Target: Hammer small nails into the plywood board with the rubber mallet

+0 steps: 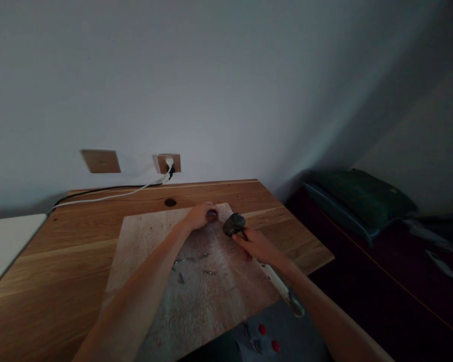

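Observation:
My left hand [200, 217] is at the far edge of a pale wooden board [207, 311], its fingers curled round a small dark round piece [212, 215]. Across from it, my right hand [257, 245] grips a dark, rounded object with a short stem [234, 224]; its exact kind is too dim to tell. The two dark items are apart. Several small thin metal pieces [181, 277] lie on the board between my forearms. Beneath my right forearm, a long white strip-like tool with dark spots [275, 281] lies along the board's right edge.
The board rests on a wooden table [60, 256] against a wall. White and black cables [109, 196] run from a wall socket [168, 163] to the left. A white surface [11, 241] adjoins at left. Dark green cushions [362, 198] lie at right.

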`<state>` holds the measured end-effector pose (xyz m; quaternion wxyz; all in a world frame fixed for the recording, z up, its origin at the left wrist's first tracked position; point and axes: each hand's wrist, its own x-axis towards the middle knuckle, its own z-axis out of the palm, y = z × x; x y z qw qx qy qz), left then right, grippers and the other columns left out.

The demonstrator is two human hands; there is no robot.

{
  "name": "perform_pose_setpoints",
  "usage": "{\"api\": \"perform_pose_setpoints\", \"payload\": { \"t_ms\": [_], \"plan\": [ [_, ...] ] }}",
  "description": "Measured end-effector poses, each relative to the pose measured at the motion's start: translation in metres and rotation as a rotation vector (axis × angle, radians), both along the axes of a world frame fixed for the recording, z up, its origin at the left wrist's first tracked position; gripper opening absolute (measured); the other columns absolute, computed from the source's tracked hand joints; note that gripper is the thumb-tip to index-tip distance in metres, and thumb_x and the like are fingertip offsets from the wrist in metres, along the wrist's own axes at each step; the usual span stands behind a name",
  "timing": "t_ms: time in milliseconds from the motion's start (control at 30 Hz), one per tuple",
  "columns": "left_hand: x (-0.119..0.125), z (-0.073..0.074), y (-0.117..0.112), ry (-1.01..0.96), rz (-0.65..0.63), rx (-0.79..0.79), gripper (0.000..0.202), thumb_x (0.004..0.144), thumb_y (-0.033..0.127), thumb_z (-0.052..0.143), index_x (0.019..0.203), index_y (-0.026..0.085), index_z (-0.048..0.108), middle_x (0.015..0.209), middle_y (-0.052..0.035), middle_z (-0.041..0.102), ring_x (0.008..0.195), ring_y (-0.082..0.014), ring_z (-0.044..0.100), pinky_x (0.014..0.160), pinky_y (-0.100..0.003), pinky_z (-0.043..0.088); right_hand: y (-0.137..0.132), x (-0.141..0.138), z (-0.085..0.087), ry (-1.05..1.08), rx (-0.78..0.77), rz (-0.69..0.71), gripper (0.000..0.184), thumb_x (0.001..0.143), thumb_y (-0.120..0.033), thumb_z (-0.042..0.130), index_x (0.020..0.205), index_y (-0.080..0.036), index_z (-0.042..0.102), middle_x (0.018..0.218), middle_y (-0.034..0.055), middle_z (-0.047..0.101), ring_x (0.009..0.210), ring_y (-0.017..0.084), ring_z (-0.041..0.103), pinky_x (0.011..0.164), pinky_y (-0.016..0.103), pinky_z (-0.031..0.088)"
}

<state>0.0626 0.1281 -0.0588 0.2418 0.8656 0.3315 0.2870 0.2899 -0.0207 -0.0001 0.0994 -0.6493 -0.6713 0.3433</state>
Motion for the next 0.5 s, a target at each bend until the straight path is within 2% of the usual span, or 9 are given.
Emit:
{"api": "perform_pose_setpoints", "payload": {
  "t_ms": [100,200,300,400,500],
  "plan": [
    [-0.001,0.001,-0.002,0.011,0.016,0.014,0.014,0.088,0.018,0.072,0.099,0.023,0.08,0.105,-0.0039,0.076,0.104,-0.0227,0.071,0.096,-0.031,0.052,0.002,-0.007,-0.002,-0.088,0.085,-0.003,0.028,0.106,-0.04,0.069,0.123,-0.017,0.07,0.114,0.0064,0.075,0.091,0.02,0.075,0.08,0.039,0.064],
    [-0.002,0.004,-0.006,0.032,0.03,0.037,0.018,0.087,0.016,0.07,0.1,0.024,0.08,0.104,-0.0039,0.075,0.103,-0.0224,0.071,0.096,-0.031,0.052,-0.001,-0.013,-0.002,-0.174,0.167,-0.005,0.033,0.104,-0.037,0.071,0.131,-0.019,0.068,0.13,0.0097,0.071,0.11,0.026,0.073,0.092,0.047,0.062],
    [-0.002,0.009,-0.01,0.051,0.064,0.065,0.016,0.084,0.02,0.074,0.1,0.022,0.078,0.106,-0.0055,0.072,0.107,-0.0249,0.068,0.098,-0.035,0.052,-0.004,-0.015,0.001,-0.231,0.197,0.016,0.034,0.104,-0.037,0.071,0.133,-0.019,0.068,0.133,0.0099,0.07,0.112,0.027,0.072,0.094,0.048,0.062],
    [-0.003,0.013,-0.013,0.061,0.117,0.093,0.015,0.084,0.026,0.077,0.098,0.021,0.077,0.111,-0.0085,0.07,0.116,-0.0302,0.063,0.104,-0.044,0.049,-0.004,-0.016,0.003,-0.264,0.21,0.036,0.035,0.104,-0.037,0.071,0.134,-0.02,0.067,0.134,0.0101,0.07,0.113,0.027,0.072,0.094,0.048,0.062],
    [-0.003,0.016,-0.016,0.071,0.134,0.103,0.011,0.084,0.022,0.074,0.095,0.022,0.076,0.113,-0.0079,0.07,0.12,-0.0304,0.061,0.108,-0.047,0.047,-0.003,-0.016,0.003,-0.283,0.221,0.048,0.036,0.104,-0.037,0.071,0.135,-0.02,0.067,0.135,0.0102,0.069,0.113,0.027,0.072,0.094,0.048,0.062]
  ]
}}
